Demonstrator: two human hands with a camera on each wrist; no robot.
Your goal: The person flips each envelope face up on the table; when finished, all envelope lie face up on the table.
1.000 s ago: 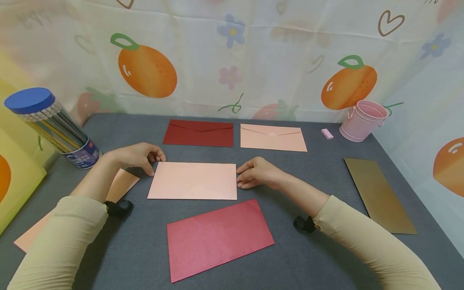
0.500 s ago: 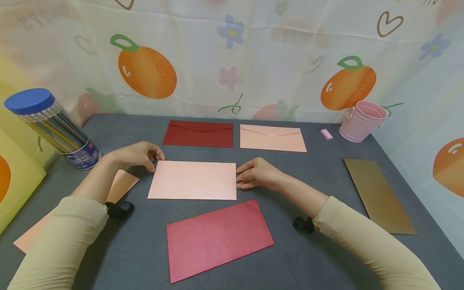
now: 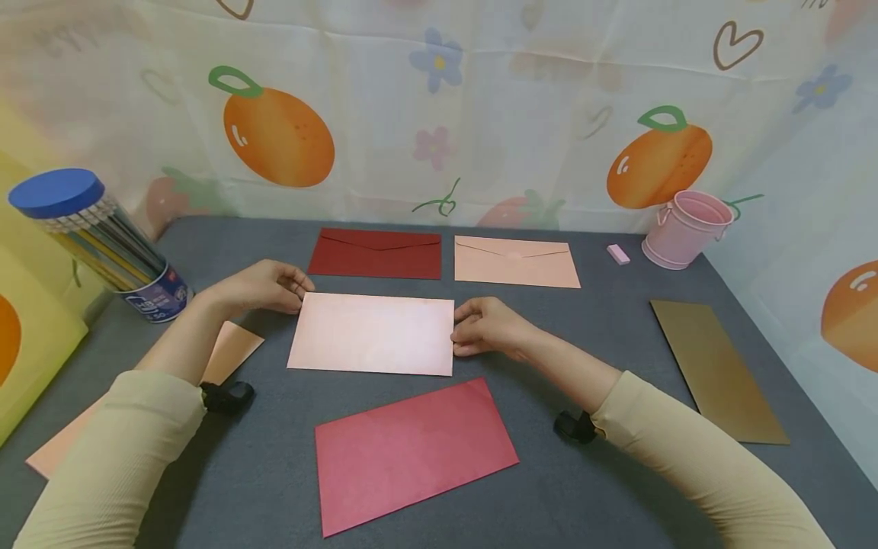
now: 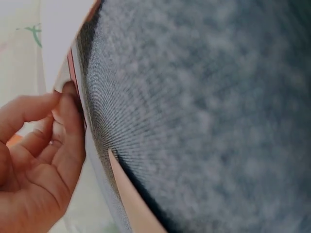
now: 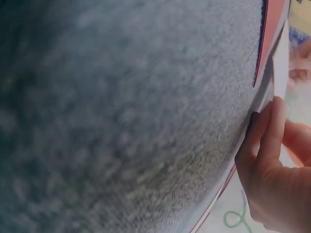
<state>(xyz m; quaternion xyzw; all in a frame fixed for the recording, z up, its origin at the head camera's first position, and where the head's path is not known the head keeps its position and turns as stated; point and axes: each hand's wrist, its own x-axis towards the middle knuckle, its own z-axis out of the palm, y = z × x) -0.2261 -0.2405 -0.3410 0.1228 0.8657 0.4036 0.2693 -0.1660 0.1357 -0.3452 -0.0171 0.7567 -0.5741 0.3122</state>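
A pale pink envelope [image 3: 372, 334], plain side up, is held between both hands at the middle of the table. My left hand [image 3: 264, 287] pinches its far left corner; the left wrist view shows thumb and fingertips meeting at the edge of the paper. At the opposite end, my right hand [image 3: 492, 328] grips the right edge with its fingertips. The far edge looks raised and the paper catches more light. Just in front of it lies a rose-red envelope [image 3: 416, 457], set at a slant.
At the back lie a dark red envelope [image 3: 377, 255] and a light pink one [image 3: 517, 263], flaps showing. A gold envelope [image 3: 720, 374] lies right, below an eraser [image 3: 619, 254] and pink bucket [image 3: 686, 229]. A pencil tub [image 3: 103, 244] stands left; a peach envelope [image 3: 232, 352] is partly under my left arm.
The pale pink envelope has risen at its far edge and shifted slightly away and to the right. Both hands moved a little with it, and its surface looks brighter.
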